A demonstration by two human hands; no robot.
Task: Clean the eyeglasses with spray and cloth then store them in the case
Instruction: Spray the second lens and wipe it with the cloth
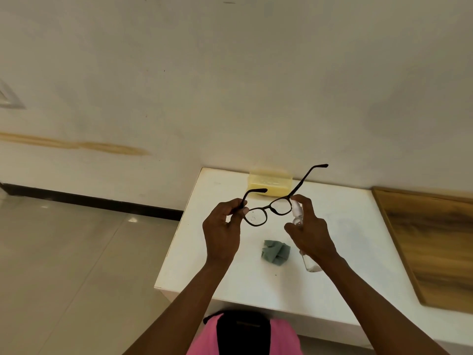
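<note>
Dark-framed eyeglasses point(268, 207) with both temples unfolded hang in the air over the white table point(345, 231). My left hand point(222, 230) pinches them at the left hinge. My right hand point(311, 229) grips a small clear spray bottle point(297, 213), its white nozzle close to the right lens and my forefinger on top of the pump. Small droplets speckle the left lens. A crumpled grey-green cloth point(276, 252) lies on the table below the glasses. A pale yellow case point(268, 186) stands at the table's far edge against the wall.
A wooden board point(435, 242) lies along the table's right side. The table's left edge drops to a tiled floor point(76, 252). A white wall rises directly behind the table.
</note>
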